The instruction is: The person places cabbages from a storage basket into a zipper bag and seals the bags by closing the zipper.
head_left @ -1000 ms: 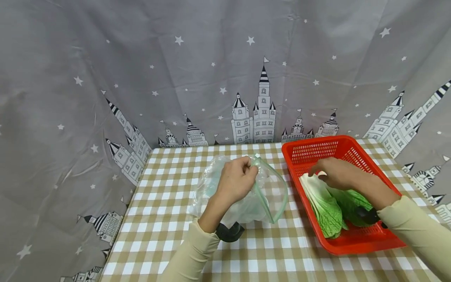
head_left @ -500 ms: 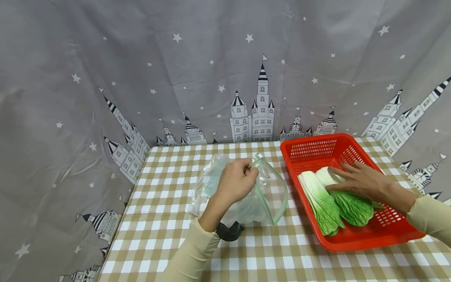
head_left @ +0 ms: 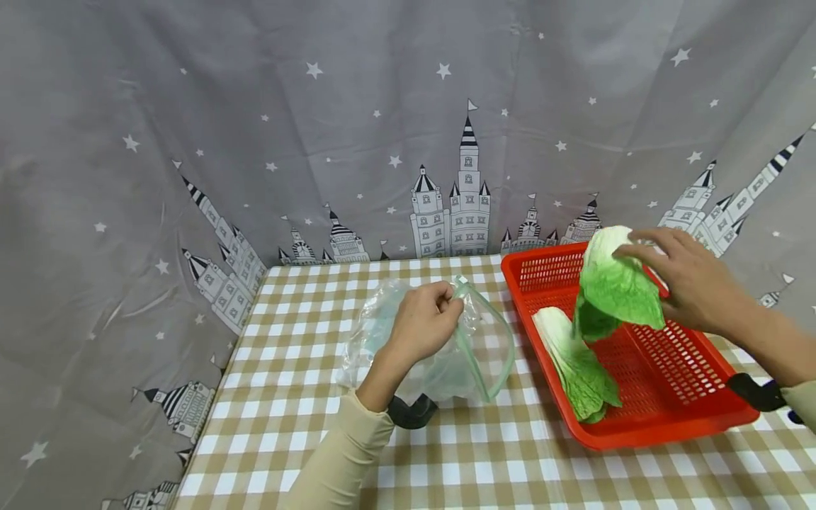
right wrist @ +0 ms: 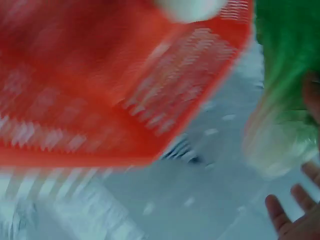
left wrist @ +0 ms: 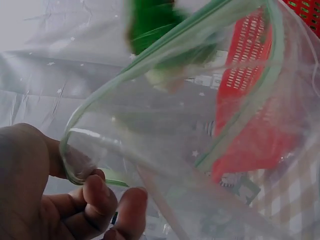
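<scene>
A clear zip bag (head_left: 446, 347) with a green seal strip lies on the checked table. My left hand (head_left: 423, 326) pinches the bag's rim (left wrist: 75, 160) and holds its mouth open toward the basket. My right hand (head_left: 685, 280) holds a green cabbage leaf (head_left: 615, 287) in the air above the red basket (head_left: 676, 382). The leaf hangs with its white stem up. A second cabbage leaf (head_left: 574, 365) lies in the basket along its left wall. The right wrist view is blurred; the leaf (right wrist: 287, 85) and red basket (right wrist: 100, 85) show in it.
The table (head_left: 306, 425) has a beige and white checked cloth. A grey curtain with stars and castles (head_left: 408, 142) closes off the back and both sides. The basket sits at the table's right side, close to the bag.
My right hand has picked one cabbage leaf up out of the basket and raised it. The other leaf stays in the basket. My left hand has kept hold of the bag's rim.
</scene>
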Motion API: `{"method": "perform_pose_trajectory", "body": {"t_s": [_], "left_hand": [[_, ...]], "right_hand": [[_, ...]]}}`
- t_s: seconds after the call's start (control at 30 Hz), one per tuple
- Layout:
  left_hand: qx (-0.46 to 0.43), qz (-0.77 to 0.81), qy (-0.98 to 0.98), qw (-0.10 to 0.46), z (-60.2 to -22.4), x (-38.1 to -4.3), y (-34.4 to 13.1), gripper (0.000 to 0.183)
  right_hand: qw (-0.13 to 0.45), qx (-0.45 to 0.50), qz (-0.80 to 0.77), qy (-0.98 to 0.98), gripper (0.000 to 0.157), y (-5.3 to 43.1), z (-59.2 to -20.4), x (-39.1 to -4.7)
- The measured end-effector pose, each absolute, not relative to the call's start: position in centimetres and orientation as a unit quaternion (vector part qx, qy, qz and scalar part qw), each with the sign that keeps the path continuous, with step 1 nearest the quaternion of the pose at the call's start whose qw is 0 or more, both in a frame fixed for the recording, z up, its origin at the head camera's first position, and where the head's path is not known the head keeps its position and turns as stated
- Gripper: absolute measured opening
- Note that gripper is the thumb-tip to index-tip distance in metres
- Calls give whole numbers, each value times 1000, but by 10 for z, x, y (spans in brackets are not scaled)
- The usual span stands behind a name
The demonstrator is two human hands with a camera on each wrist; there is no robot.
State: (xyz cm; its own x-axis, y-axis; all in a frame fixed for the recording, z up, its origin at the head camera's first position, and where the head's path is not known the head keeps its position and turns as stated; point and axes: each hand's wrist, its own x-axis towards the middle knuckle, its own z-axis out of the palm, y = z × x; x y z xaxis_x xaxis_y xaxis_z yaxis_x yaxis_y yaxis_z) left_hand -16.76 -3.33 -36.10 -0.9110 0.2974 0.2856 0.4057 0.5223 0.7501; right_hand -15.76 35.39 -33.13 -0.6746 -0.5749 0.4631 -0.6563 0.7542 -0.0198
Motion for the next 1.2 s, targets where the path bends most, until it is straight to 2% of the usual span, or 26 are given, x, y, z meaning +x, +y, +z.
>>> {"method": "perform_pose_trajectory", "body": {"t_s": [0.07,0.17,0.23,0.3,0.5,0.63,0.8,1.0,1.1,1.2], "left_hand": [[-202,-448,-868,70,-360,-167,-34,23],[-201,-450,-867,75,-360,-167,-34,21],[-200,-452,-866,78,-360,-167,-34,20],[-198,-450,-867,81,-361,-167,-35,20],[-190,-457,-863,101,-363,-168,-35,16],[-176,-475,-854,121,-366,-170,-38,16],[-159,-505,-835,149,-369,-172,-41,17],[-149,-545,-811,148,-372,-171,-42,18],[-143,-561,-802,148,-372,-170,-43,18],[-140,-574,-793,149,-371,-169,-46,18]], "right_hand": [[224,300,169,-912,68,338,-321,-157],[215,257,254,-907,46,308,-315,-153],[197,222,289,-910,33,286,-316,-150],[171,197,324,-909,27,266,-318,-150],[0,100,540,-836,50,218,-322,-151],[-83,43,571,-815,61,196,-329,-152],[-132,12,515,-847,69,176,-343,-152],[-189,25,508,-840,86,162,-357,-149],[-230,29,549,-803,84,160,-361,-149],[-253,45,582,-771,73,164,-366,-150]]}}
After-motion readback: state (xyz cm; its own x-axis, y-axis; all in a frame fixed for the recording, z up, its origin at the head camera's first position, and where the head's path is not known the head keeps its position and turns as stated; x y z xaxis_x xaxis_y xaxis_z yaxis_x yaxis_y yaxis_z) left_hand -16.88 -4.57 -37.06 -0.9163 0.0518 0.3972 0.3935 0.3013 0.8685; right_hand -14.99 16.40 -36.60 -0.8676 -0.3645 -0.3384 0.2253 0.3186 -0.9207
